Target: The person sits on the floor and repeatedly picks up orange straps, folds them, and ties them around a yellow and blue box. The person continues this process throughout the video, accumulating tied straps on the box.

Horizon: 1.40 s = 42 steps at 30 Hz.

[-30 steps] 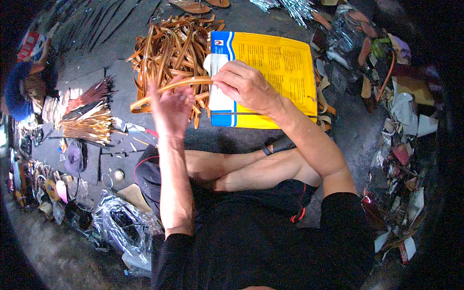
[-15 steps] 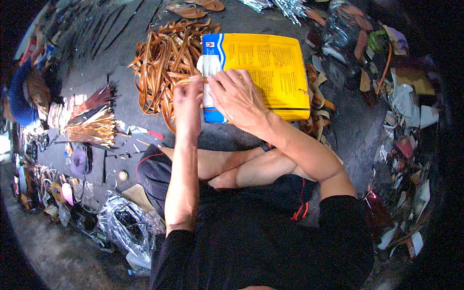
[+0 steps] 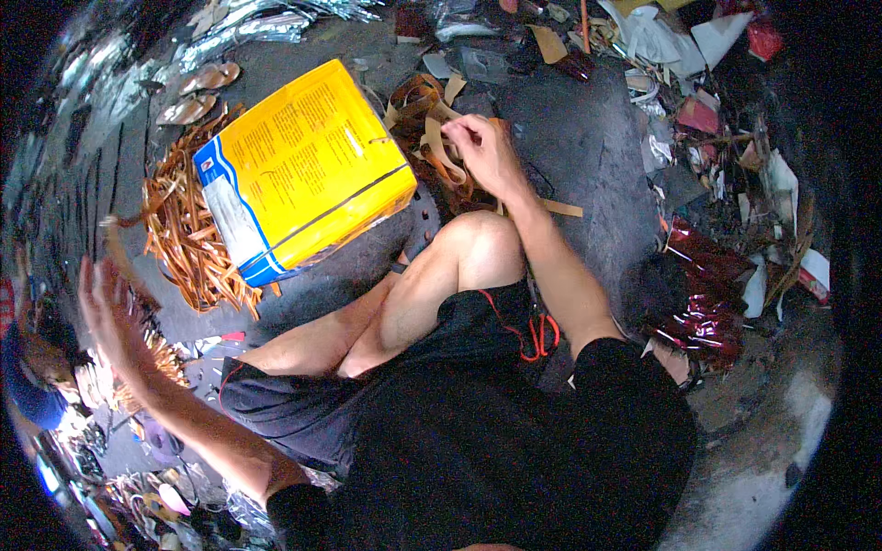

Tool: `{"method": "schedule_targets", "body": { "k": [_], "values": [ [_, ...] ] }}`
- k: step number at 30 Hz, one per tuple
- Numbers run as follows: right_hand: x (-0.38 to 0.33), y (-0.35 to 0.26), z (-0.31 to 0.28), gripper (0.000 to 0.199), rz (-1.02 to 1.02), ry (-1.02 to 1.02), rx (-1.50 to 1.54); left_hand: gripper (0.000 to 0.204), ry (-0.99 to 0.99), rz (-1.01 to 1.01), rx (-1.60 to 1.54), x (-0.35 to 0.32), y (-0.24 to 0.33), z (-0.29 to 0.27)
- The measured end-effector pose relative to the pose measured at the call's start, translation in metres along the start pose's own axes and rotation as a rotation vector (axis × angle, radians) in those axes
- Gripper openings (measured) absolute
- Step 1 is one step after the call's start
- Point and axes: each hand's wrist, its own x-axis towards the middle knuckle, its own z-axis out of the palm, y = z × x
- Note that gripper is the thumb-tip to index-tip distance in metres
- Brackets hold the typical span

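Now the right hand [image 3: 485, 151] is pinching a tan leather strip [image 3: 439, 147] beside the yellow cardboard box [image 3: 303, 170]; left hand [image 3: 108, 308] fingers spreading wide, empty. Tangled strips could be snagging.

You are sitting in a floor-level craft workshop: the dark concrete floor [image 3: 588, 138] is strewn with tan strips [image 3: 197, 257], paper scraps [image 3: 735, 110], foil offcuts [image 3: 707, 294] and sandal soles [image 3: 197, 92].

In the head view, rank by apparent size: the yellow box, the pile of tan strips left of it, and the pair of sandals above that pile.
1. Yellow box, clearly the largest.
2. Pile of tan strips, partly hidden under the box, so its full extent is unsure.
3. Pair of sandals, smallest, and farther from the camera.
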Motion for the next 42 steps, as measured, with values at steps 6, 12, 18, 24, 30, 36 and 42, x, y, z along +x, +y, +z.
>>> {"method": "schedule_targets", "body": {
  "k": [6, 12, 18, 24, 30, 36, 42],
  "values": [
    [-0.008, 0.091, 0.034, 0.035, 0.082, -0.387, -0.365, 0.028, -0.073, 0.001, -0.236, -0.078, 0.023, 0.083],
    [0.061, 0.007, -0.040, 0.020, 0.183, -0.120, 0.631, 0.027, -0.209, -0.176, -0.453, -0.097, 0.081, 0.104],
    [0.049, -0.137, -0.126, 0.019, -0.205, -0.888, 0.183, 0.033, -0.549, 0.306, -0.546, -0.116, 0.185, 0.146],
    [0.043, -0.174, -0.124, 0.013, -0.443, -0.980, 0.095, 0.040, -1.308, 0.234, -0.288, -0.106, 0.176, 0.134],
    [0.048, -0.139, -0.128, 0.017, 0.164, -1.029, 0.115, 0.025, -1.092, -0.185, -0.280, -0.086, 0.112, 0.068],
    [0.070, -0.065, -0.120, 0.017, 0.185, -0.651, 0.172, 0.027, -0.875, -0.230, -0.232, -0.060, 0.046, 0.033],
    [0.085, -0.025, -0.105, 0.019, 0.186, -0.596, -0.090, 0.021, -0.574, -0.330, -0.354, -0.046, 0.026, 0.069]
  ]
}}
